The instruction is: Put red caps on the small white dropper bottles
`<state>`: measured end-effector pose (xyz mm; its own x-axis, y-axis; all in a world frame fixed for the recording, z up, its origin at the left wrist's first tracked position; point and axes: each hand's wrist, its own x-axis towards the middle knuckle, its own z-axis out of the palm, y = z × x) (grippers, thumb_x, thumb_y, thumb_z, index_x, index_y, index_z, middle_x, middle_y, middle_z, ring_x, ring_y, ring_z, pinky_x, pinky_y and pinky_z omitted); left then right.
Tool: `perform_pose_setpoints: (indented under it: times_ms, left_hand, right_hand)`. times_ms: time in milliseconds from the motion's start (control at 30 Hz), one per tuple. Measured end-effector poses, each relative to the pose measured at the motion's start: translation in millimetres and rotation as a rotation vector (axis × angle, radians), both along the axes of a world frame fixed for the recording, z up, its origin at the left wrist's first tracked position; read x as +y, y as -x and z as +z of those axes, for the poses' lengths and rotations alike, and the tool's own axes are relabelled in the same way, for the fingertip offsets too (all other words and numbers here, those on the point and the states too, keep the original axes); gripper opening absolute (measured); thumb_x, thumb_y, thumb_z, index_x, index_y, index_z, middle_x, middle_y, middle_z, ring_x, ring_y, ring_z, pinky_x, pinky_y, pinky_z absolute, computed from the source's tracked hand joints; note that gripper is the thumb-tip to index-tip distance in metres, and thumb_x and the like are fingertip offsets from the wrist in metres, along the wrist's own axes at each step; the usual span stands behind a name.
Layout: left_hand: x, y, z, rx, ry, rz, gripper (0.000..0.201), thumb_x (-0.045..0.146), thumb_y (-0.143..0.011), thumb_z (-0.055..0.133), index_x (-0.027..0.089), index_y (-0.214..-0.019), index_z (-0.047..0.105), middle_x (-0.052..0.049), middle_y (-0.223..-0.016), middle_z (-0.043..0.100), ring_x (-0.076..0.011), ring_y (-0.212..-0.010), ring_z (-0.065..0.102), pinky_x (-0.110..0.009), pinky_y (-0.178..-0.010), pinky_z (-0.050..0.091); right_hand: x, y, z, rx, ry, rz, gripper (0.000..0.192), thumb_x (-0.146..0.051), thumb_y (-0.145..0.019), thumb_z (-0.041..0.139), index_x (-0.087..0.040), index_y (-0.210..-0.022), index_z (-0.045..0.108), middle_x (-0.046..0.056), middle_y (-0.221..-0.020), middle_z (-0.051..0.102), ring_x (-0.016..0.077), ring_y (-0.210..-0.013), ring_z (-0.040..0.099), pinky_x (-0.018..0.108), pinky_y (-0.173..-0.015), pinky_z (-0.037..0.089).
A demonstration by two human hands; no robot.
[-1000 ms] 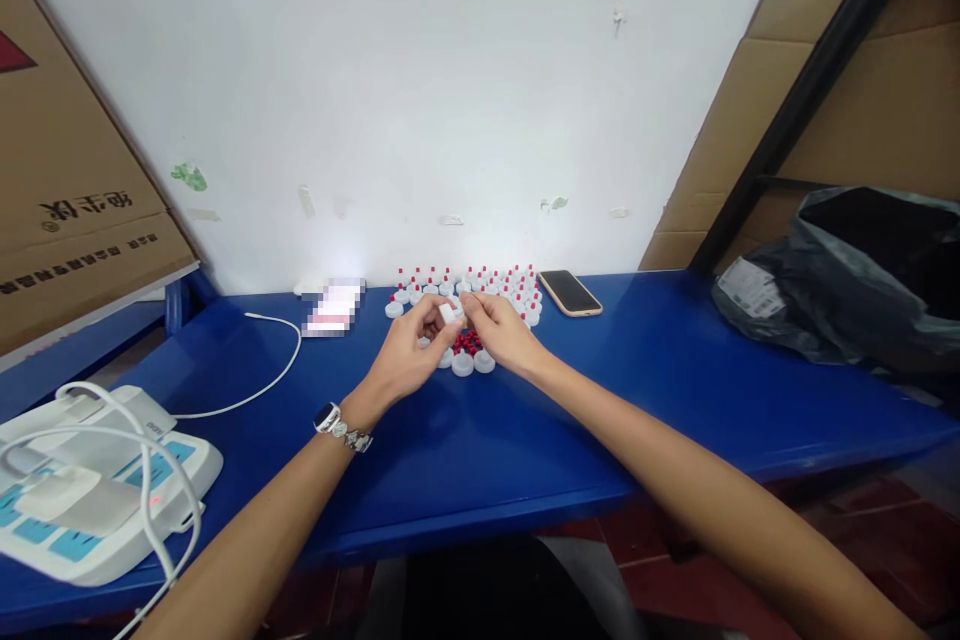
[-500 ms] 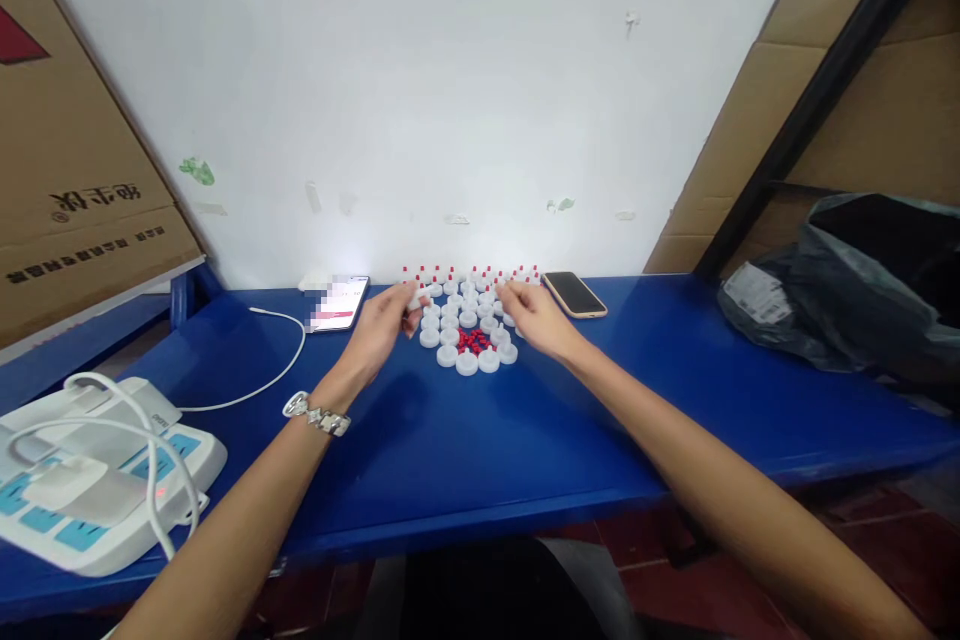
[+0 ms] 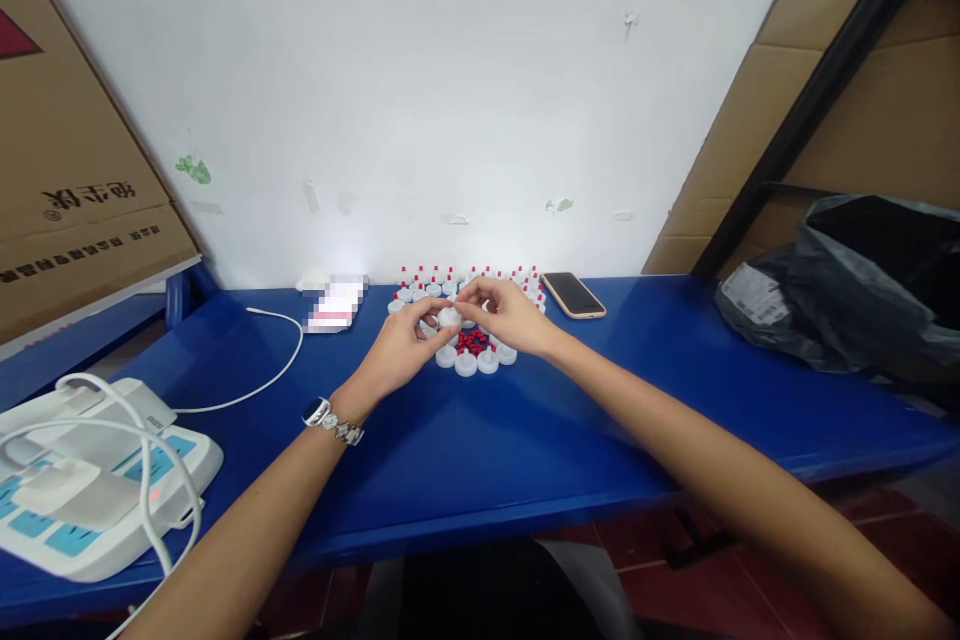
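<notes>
My left hand [image 3: 401, 345] is closed around the sides of a round white plastic cap [image 3: 449, 317], held above the table. My right hand [image 3: 517, 315] meets it from the right, thumb and fingers pinched at the top of this cap; whatever small thing sits between those fingertips is hidden. Below both hands, white nozzle caps [image 3: 466, 365] curve around a small pile of red tips [image 3: 472, 340]. Further back stand several white caps with red tips [image 3: 436, 282] on their nozzles, partly covered by my hands.
A phone with a lit screen [image 3: 336, 305] lies left and a dark-screened phone [image 3: 574, 294] right on the blue table [image 3: 480, 450]. A white power strip [image 3: 180, 480] with cables is at the left edge. Cardboard [image 3: 82, 150] and a dark plastic bag [image 3: 840, 290] flank the table.
My hands have come together over the caps. The left has moved right with a white cap, and the right has moved left from the rear caps to the top of that cap.
</notes>
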<state>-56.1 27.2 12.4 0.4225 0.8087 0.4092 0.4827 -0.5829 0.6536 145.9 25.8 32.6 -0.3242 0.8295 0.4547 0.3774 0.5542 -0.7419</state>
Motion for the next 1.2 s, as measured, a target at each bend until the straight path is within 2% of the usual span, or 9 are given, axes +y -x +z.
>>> perform_pose_setpoints:
  times_ms: [100, 200, 267, 433, 600, 767, 967, 1067, 1200]
  left_hand:
    - [3.7, 4.3, -1.3, -0.004, -0.027, 0.065, 0.049, 0.051, -0.088, 0.060, 0.023, -0.127, 0.059, -0.006, -0.105, 0.067, -0.0181, -0.079, 0.060, -0.031, -0.071, 0.048]
    - [10.8, 13.3, -4.6, 0.033, -0.095, 0.155, 0.048, 0.048, -0.088, 0.059, 0.020, -0.128, 0.056, -0.010, -0.119, 0.063, -0.0225, -0.096, 0.060, -0.034, -0.077, 0.049]
    - [14.8, 19.0, -6.8, 0.085, -0.115, 0.183, 0.040, 0.046, -0.090, 0.056, 0.020, -0.120, 0.059, -0.010, -0.118, 0.062, -0.0235, -0.098, 0.060, -0.035, -0.077, 0.049]
    - [18.0, 24.1, -10.8, 0.159, -0.084, 0.190, 0.034, 0.046, -0.091, 0.053, 0.020, -0.113, 0.061, -0.010, -0.113, 0.060, -0.0249, -0.101, 0.059, -0.035, -0.075, 0.049]
    - [18.6, 23.5, -14.0, 0.190, -0.079, 0.186, 0.030, 0.045, -0.091, 0.054, 0.021, -0.108, 0.062, -0.008, -0.109, 0.060, -0.0255, -0.103, 0.057, -0.036, -0.076, 0.049]
    - [21.5, 24.0, -16.4, 0.195, -0.091, 0.163, 0.029, 0.044, -0.092, 0.054, 0.021, -0.106, 0.063, -0.008, -0.110, 0.060, -0.0256, -0.103, 0.056, -0.037, -0.078, 0.049]
    - [22.4, 23.9, -16.5, 0.195, -0.091, 0.177, 0.027, 0.041, -0.094, 0.050, 0.021, -0.105, 0.063, -0.008, -0.106, 0.059, -0.0253, -0.100, 0.056, -0.036, -0.075, 0.049]
    - [22.5, 24.0, -17.5, 0.196, -0.096, 0.170, 0.026, 0.040, -0.094, 0.050, 0.021, -0.104, 0.064, -0.008, -0.106, 0.059, -0.0249, -0.100, 0.056, -0.036, -0.076, 0.049]
    - [23.4, 24.2, -18.5, 0.192, -0.105, 0.156, 0.026, 0.041, -0.094, 0.050, 0.021, -0.104, 0.063, -0.008, -0.105, 0.059, -0.0246, -0.098, 0.056, -0.037, -0.076, 0.049]
  right_hand:
    - [13.0, 4.2, 6.8, 0.014, -0.013, -0.030, 0.018, -0.032, -0.086, 0.061, -0.015, -0.088, 0.065, 0.004, -0.081, 0.071, 0.0135, -0.073, 0.063, 0.025, -0.067, 0.046]
    - [39.3, 5.0, 10.8, -0.062, -0.069, -0.174, 0.013, -0.026, -0.085, 0.060, -0.015, -0.087, 0.065, 0.005, -0.081, 0.072, 0.0138, -0.074, 0.064, 0.025, -0.069, 0.046]
    - [61.4, 6.8, 9.4, -0.156, -0.080, -0.260, 0.011, -0.022, -0.084, 0.060, -0.013, -0.085, 0.066, 0.006, -0.079, 0.072, 0.0134, -0.071, 0.063, 0.024, -0.068, 0.045]
    - [103.4, 22.3, -3.2, -0.457, -0.098, -0.255, 0.014, -0.019, -0.082, 0.059, -0.014, -0.089, 0.070, 0.006, -0.085, 0.073, 0.0143, -0.075, 0.064, 0.023, -0.069, 0.044]
    - [111.8, 36.1, -8.5, -0.701, -0.090, -0.225, 0.017, -0.019, -0.083, 0.058, -0.015, -0.088, 0.073, 0.008, -0.090, 0.074, 0.0168, -0.082, 0.065, 0.024, -0.074, 0.044]
    - [115.5, 38.5, -3.7, -0.777, -0.073, -0.238, 0.019, -0.022, -0.084, 0.058, -0.016, -0.092, 0.074, 0.009, -0.094, 0.074, 0.0201, -0.087, 0.066, 0.027, -0.078, 0.045]
    - [130.2, 45.8, -1.8, -0.784, -0.084, -0.405, 0.034, -0.035, -0.088, 0.055, -0.017, -0.114, 0.066, 0.013, -0.113, 0.071, 0.0251, -0.104, 0.064, 0.035, -0.090, 0.045]
    - [139.2, 53.3, -4.2, -0.822, -0.050, -0.420, 0.028, -0.033, -0.084, 0.061, -0.015, -0.104, 0.070, 0.015, -0.111, 0.071, 0.0283, -0.107, 0.063, 0.039, -0.094, 0.044]
    - [142.6, 55.9, -1.5, -0.800, -0.030, -0.426, 0.019, -0.028, -0.084, 0.059, -0.017, -0.094, 0.071, 0.013, -0.104, 0.073, 0.0265, -0.103, 0.065, 0.039, -0.093, 0.044]
